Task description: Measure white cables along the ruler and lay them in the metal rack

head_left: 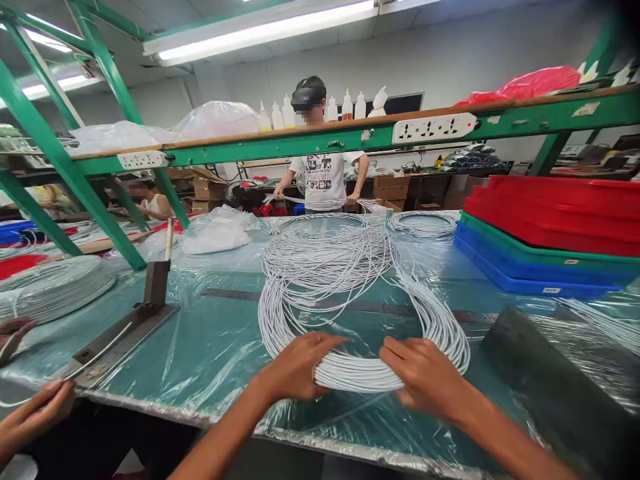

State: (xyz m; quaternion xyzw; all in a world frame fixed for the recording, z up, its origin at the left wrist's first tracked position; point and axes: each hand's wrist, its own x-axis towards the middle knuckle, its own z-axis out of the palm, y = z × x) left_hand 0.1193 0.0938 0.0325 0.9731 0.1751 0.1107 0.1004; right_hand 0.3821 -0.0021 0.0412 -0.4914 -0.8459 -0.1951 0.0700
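At the near side of a large coil of white cable [357,372], my left hand [300,365] and my right hand [423,375] are each closed around the bundled strands. A short stretch of the bundle shows between them. Beyond my hands the coil widens and meets a looser heap of white cable [330,257] on the plastic-covered green table [210,360]. The undersides of both hands' grips are hidden.
Stacked red, green and blue trays [550,227] stand at the right. A metal fixture [155,293] and another cable coil [55,287] lie left. Another person's hands [47,403] hold a cable at the left edge. A person [323,173] stands across the table.
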